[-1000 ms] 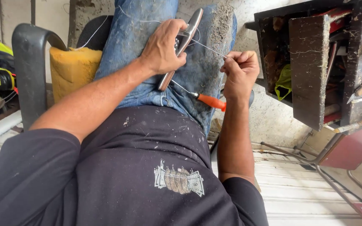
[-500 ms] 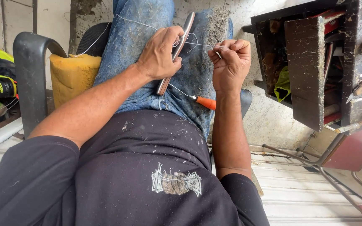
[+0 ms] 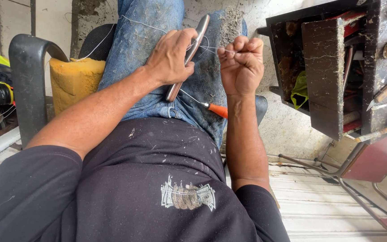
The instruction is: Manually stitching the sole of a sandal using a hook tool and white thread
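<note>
1. Over the lap of a seated person in faded blue jeans, both bare hands work close together, nearly level, with a small gap between them.
2. The left hand is wrapped around a long, slim metal tool with a curved silvery handle, which slants from the upper right down toward the lower left across the thigh.
3. The right hand is balled into a tight fist, pinching a thin pale thread that runs taut across the gap to the metal tool.
4. What the thread is fastened to at the tool end is hard to make out; it may be looped around the shaft.
5. Another stretch of the same thin thread trails up and left over the jeans toward the chair.
6. An orange-handled screwdriver lies on the right thigh, just below the right wrist, its thin shaft pointing toward the metal tool.
7. A yellow foam block sits wedged between the left thigh and the dark grey plastic chair armrest.
8. To the right stands a dark, dusty, cobwebbed wooden workbench with a green scrap tucked into it, well apart from the hands.
</note>
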